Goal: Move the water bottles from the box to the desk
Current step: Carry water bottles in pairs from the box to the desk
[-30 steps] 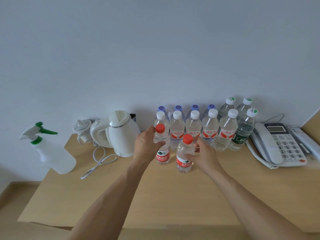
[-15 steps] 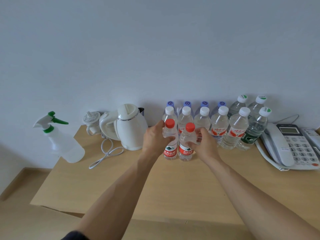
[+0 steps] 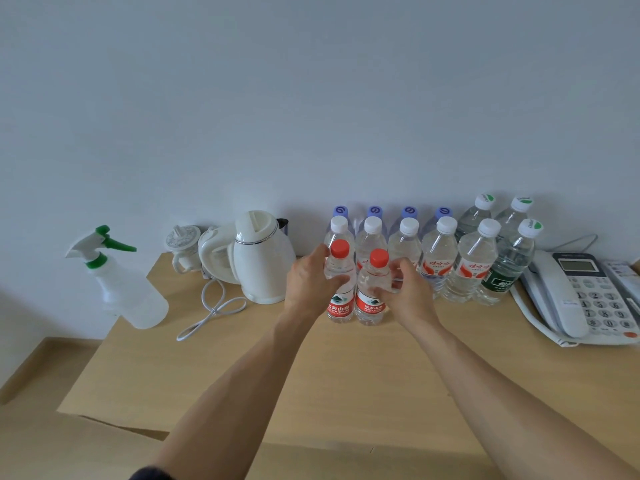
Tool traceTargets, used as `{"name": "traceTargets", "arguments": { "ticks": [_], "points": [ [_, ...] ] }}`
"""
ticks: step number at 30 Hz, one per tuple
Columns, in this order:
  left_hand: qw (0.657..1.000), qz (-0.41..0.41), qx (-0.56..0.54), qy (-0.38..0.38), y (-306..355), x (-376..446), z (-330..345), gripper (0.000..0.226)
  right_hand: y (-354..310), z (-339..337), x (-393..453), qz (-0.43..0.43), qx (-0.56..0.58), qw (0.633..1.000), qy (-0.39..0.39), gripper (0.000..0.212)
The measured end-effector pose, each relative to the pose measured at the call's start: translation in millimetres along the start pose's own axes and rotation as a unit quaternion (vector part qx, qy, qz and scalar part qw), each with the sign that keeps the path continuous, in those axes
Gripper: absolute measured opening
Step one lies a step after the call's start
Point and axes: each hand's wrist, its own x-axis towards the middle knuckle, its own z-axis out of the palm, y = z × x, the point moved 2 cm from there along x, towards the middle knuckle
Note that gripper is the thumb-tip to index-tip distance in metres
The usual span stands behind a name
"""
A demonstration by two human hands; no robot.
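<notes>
Both hands are now standing two clear, ribbed plastic red-capped bottles side by side on the wooden desk [image 3: 311,375], the left hand [image 3: 306,285] gripping the left bottle [image 3: 341,289] and the right hand [image 3: 408,294] gripping the right bottle [image 3: 372,292], their red labels reading "SPRING".

Left hand [image 3: 306,284] grips left red-capped bottle [image 3: 340,299]; right hand [image 3: 407,294] grips right red-capped bottle [image 3: 371,303], upright on desk [image 3: 311,375].

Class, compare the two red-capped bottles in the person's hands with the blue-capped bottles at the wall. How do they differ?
The red-capped bottles stand in the front row; the blue-capped bottles stand at the back, mostly hidden. The left hand and right hand each grip a red-capped bottle; nobody touches the blue-capped bottles. Red labels show on the front pair; no labels show on the back ones. Both kinds stand upright on the desk.
</notes>
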Motion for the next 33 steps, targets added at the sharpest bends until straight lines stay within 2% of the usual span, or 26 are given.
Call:
{"name": "traceTargets", "arguments": {
  "ticks": [16, 33],
  "points": [
    [0.999, -0.024, 0.011, 0.044, -2, 0, -9, 0.044, -19, 0, 17, -0.019, -0.027, 0.998, -0.049, 0.048],
    [0.991, -0.113, 0.051, 0.049, -22, -27, -18, 0.048, -26, 13, 20, -0.033, -0.068, 0.989, -0.129, 0.053]
  ]
}}
